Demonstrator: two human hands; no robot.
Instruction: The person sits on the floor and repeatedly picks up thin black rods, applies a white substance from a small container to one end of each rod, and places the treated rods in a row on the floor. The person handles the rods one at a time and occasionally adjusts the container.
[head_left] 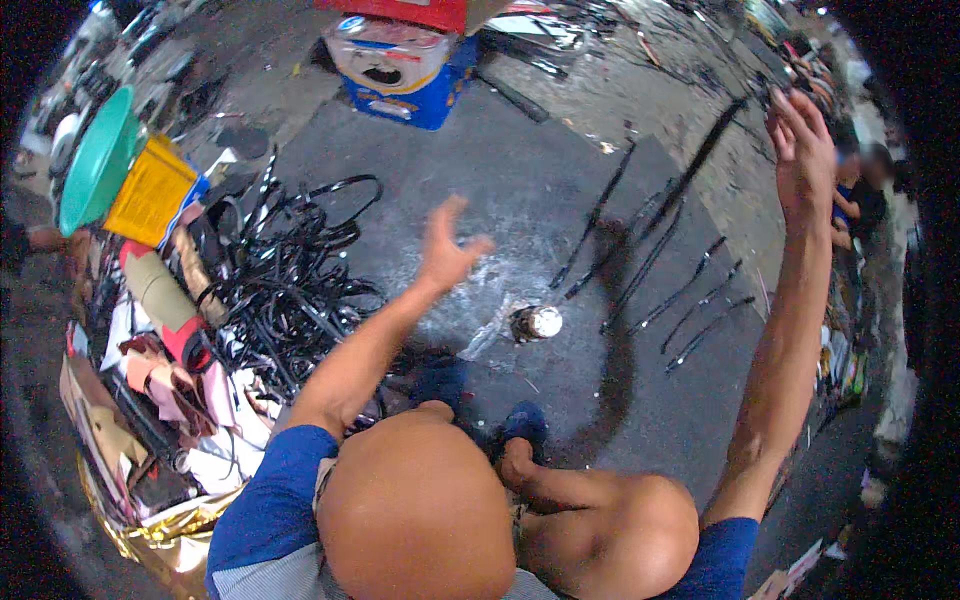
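Observation:
My left hand (452, 250) hovers over the middle of the dark mat with fingers and thumb spread, holding nothing. Stretched far out to the right, my right hand (804, 145) has its fingers curled at the upper end of a blurred black strip (697, 160); the grip itself is hard to see. The strip slants down toward several other black strips (690, 300) lying roughly side by side on the mat. Between my hands and feet stands a short, round stub with a shiny pale top (537, 322). A tangled heap of glossy black strips (290, 265) lies to the left.
A blue and white box (400, 80) stands at the mat's far edge, with something red on top. At left are a green basin (100, 160), a yellow container (152, 190), a roll (165, 300) and scraps (170, 390). Another person (850, 195) is at far right.

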